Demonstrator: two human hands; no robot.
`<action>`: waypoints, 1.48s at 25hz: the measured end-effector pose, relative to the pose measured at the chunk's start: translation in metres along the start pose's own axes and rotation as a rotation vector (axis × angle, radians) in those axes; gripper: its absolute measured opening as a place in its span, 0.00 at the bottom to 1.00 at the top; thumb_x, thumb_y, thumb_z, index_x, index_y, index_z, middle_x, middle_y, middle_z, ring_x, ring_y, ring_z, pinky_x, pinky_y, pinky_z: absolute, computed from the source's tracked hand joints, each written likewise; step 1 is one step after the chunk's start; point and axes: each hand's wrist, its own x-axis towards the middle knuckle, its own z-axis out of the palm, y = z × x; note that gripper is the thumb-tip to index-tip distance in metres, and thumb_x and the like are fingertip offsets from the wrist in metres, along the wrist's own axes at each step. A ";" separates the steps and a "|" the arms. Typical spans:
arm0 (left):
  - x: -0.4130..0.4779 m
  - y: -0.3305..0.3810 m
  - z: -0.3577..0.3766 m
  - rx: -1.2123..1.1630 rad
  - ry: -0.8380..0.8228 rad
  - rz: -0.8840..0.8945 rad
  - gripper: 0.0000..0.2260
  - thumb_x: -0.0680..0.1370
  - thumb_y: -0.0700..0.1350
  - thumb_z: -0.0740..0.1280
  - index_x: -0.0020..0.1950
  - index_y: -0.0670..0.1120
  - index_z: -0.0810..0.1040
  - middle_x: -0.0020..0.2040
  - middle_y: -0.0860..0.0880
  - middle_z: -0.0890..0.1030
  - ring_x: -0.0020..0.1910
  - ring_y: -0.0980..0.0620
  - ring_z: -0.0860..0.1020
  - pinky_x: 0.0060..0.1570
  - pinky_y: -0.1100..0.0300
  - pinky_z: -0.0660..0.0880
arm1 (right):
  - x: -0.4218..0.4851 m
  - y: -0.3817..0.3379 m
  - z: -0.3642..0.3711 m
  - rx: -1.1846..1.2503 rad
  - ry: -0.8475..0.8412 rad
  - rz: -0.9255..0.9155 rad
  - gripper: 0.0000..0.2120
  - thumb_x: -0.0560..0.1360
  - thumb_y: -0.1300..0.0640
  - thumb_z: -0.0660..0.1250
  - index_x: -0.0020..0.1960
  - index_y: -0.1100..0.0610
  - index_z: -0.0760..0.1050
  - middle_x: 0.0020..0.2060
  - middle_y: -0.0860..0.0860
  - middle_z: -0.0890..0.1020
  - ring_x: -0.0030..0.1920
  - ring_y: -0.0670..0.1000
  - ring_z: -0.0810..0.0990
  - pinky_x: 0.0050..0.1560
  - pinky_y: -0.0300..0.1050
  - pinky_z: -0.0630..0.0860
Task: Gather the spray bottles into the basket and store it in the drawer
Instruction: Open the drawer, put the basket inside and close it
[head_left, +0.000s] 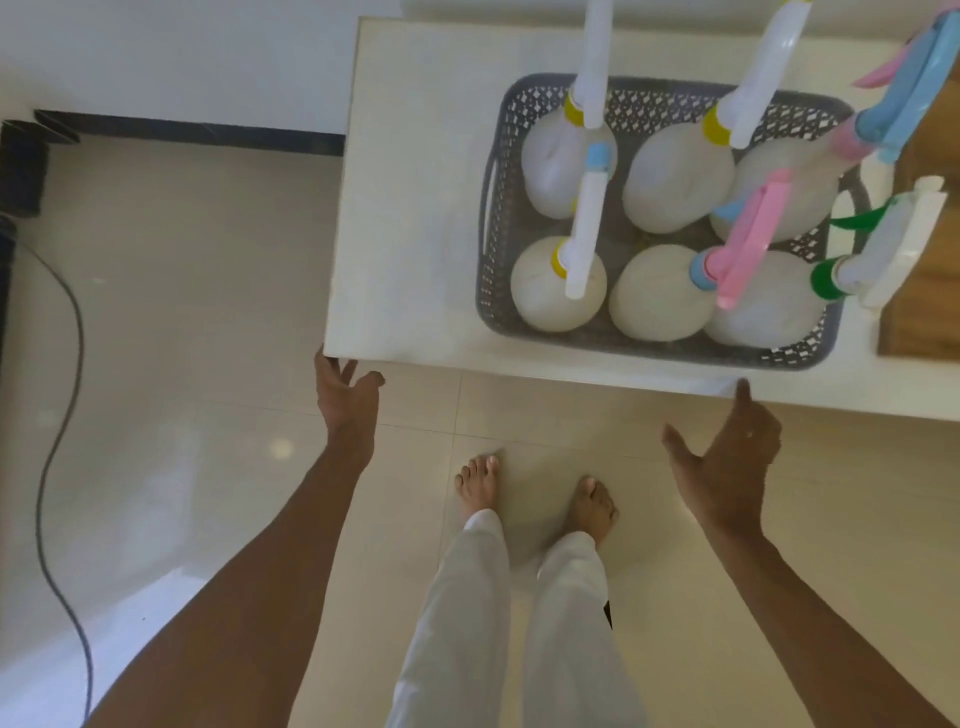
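A grey lattice basket (491, 249) stands on a white tabletop (405, 208). Inside it stand several translucent white spray bottles (660, 291), upright, with white, pink, blue and green trigger heads. My left hand (345, 397) hangs just below the table's near left corner, fingers spread, holding nothing. My right hand (727, 457) is below the table's front edge, under the basket's right half, palm open with its index finger reaching up to the edge. Both hands are apart from the basket. No drawer is visible.
A wooden board (930, 291) lies at the table's right end beside the basket. My bare feet (535, 499) stand on glossy beige floor tiles. A grey cable (57, 415) trails along the floor at left, near dark furniture (21, 166).
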 end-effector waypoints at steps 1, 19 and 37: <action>-0.002 0.001 0.001 0.034 0.006 0.015 0.29 0.68 0.30 0.65 0.67 0.49 0.69 0.66 0.54 0.76 0.62 0.55 0.78 0.44 0.66 0.74 | -0.004 0.001 0.000 -0.091 -0.014 -0.021 0.46 0.72 0.50 0.74 0.79 0.59 0.52 0.71 0.66 0.62 0.70 0.65 0.61 0.60 0.64 0.72; -0.009 -0.008 -0.022 0.298 -0.016 0.073 0.26 0.73 0.35 0.66 0.70 0.46 0.67 0.67 0.44 0.74 0.58 0.49 0.77 0.46 0.59 0.76 | -0.049 0.004 0.023 -0.401 -0.098 -0.338 0.44 0.71 0.46 0.73 0.78 0.60 0.55 0.77 0.60 0.59 0.77 0.62 0.59 0.73 0.60 0.64; -0.158 -0.082 0.036 1.433 -0.619 0.912 0.34 0.81 0.64 0.47 0.81 0.46 0.46 0.81 0.44 0.44 0.80 0.41 0.43 0.77 0.39 0.52 | -0.103 0.037 0.026 -0.513 -0.297 -0.326 0.41 0.76 0.42 0.66 0.81 0.52 0.49 0.80 0.57 0.49 0.80 0.62 0.45 0.73 0.67 0.57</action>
